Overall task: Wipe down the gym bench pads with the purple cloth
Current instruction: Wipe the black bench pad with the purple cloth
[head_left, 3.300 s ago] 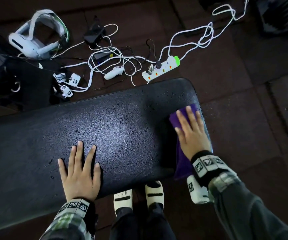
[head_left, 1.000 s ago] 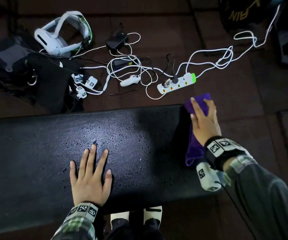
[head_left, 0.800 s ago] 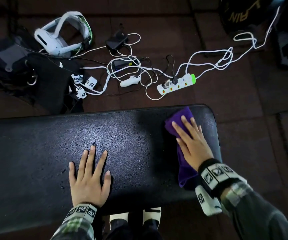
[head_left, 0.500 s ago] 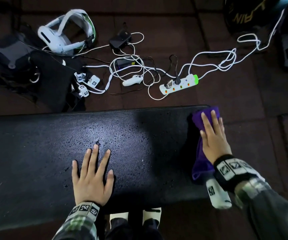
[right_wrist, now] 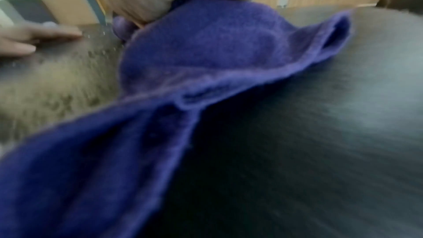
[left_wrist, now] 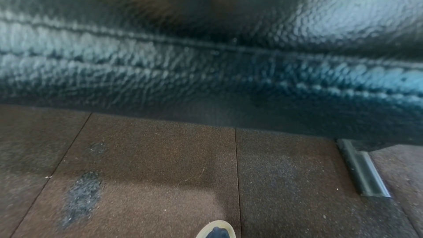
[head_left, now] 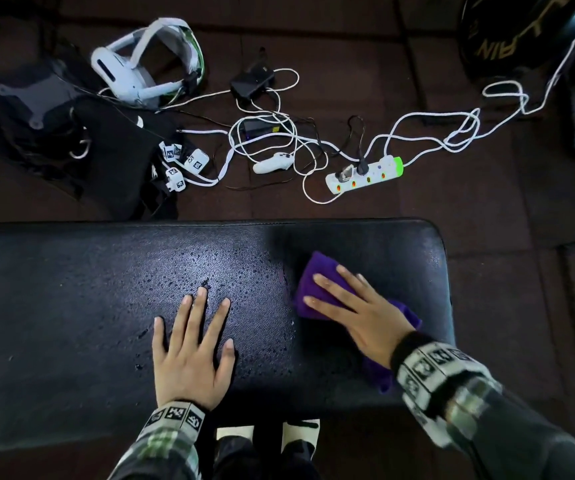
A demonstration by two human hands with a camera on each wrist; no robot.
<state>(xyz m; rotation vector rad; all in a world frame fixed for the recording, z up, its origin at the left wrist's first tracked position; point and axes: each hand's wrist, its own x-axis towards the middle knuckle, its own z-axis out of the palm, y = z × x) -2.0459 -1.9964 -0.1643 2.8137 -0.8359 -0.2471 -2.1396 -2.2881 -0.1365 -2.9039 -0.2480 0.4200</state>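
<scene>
left hand flat with fingers spread on black bench pad, holding nothing, droplets on pad around it, purple cloth on pad's right part, right hand flat, fingers straight, pressing cloth down

Left hand flat, fingers spread, palm down near the pad's front edge, right hand flat with fingers extended toward its right end, both wrists banded.
</scene>
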